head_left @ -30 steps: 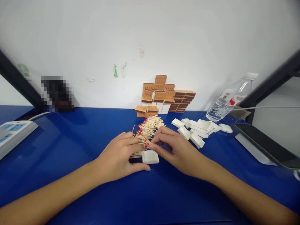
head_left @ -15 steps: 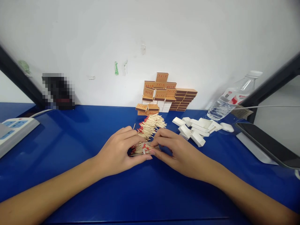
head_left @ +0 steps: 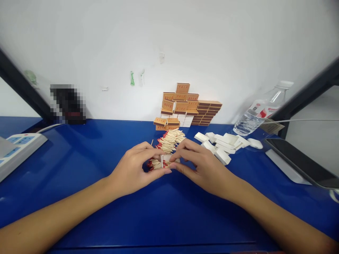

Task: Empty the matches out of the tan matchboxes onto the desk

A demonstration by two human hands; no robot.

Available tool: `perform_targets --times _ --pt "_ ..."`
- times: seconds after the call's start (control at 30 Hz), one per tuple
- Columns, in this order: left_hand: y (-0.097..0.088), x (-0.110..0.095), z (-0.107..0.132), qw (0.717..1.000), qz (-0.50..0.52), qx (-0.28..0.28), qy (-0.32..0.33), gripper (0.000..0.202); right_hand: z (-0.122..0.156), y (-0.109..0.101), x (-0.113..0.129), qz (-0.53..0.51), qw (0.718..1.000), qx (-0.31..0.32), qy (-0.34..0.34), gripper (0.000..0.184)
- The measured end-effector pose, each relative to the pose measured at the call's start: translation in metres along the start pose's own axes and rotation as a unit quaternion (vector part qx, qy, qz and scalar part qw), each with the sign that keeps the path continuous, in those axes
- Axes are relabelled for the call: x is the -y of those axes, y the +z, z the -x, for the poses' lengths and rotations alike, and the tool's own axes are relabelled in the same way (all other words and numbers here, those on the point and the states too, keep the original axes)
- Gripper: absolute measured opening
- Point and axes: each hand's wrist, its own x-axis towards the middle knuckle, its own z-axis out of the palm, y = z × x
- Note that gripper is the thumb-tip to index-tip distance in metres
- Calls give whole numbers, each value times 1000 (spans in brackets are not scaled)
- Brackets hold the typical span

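A small white matchbox tray [head_left: 166, 157], with red-headed matches in it, sits between my two hands. My left hand [head_left: 137, 162] curves round its left end, the thumb along the near side and the fingers at the far side. The thumb and bent fingers of my right hand [head_left: 198, 164] close on its right part, covering some of the matches. Under my left fingers lie more loose matches [head_left: 154, 164]. Just beyond the tray spreads a heap of matches [head_left: 171, 139], heads mostly to the left.
Brown matchboxes [head_left: 181, 106] are stacked against the wall. Several white trays [head_left: 224, 143] lie in a pile to the right, near a tilted water bottle [head_left: 261, 111] and a phone [head_left: 302, 162]. A power strip [head_left: 21, 148] is at the left on the blue table [head_left: 159, 218].
The tray has come up slightly and its white inside shows more. My right fingers have shifted a little across it; my left hand stays around its left end.
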Motion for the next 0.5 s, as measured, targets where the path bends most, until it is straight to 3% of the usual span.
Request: perform_targets --times 0.2,0.5 --pt "-2 -3 -4 999 22 -33 -34 30 -1 -4 4 13 999 -47 -14 10" --pt "-1 1 -1 999 18 -1 36 37 -2 1 2 -14 999 -32 30 3"
